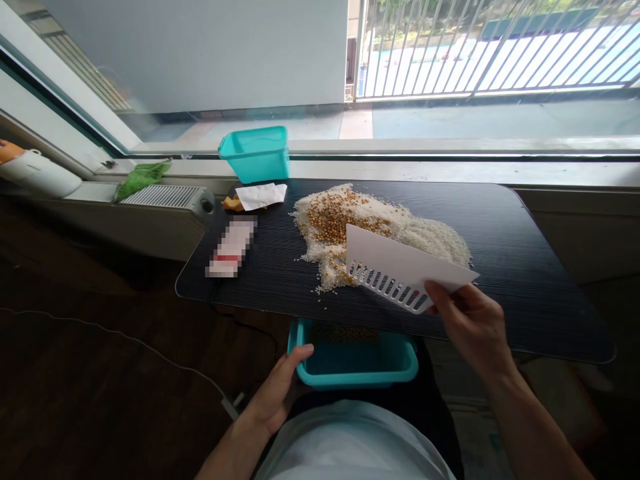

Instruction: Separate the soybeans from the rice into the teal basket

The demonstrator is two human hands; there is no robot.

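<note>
On the dark table lies a spread pile of white rice grains (430, 237) with round yellow-brown beans (333, 217) over its left part. My right hand (473, 320) is closed on a white slotted scoop (395, 257), held tilted above the front of the pile. Its slots point toward the table's front edge. Below that edge, at my lap, is a turquoise plastic bin (357, 380) with beans at its far side. My left hand (287, 380) grips the bin's left rim, thumb over the edge.
A second turquoise bin (257, 157) stands by the window sill. White paper (261, 196) and a blurred pink-white packet (233, 247) lie on the table's left. A green cloth (143, 179) rests on the radiator (163, 197). A white cable (150, 347) runs across the floor.
</note>
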